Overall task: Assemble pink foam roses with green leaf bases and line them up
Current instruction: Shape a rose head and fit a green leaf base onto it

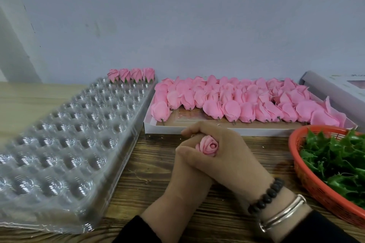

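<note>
rose in hand: pink foam rose held between both hands, above the table edge of the cardboard tray, bloom facing up
right hand: right hand curled round the rose's right side, grasping it
left hand: left hand fingers wrapped at the base, under the right; leaf not visible, can't tell if fitted
handling: likely very light, soft, petals crush or tear easily
grip spot: best at the firm base or stem peg, not outer petals
supply: loose roses in the tray, green leaf bases in orange basket
lined up: four finished roses at far end of clear blister tray
</note>
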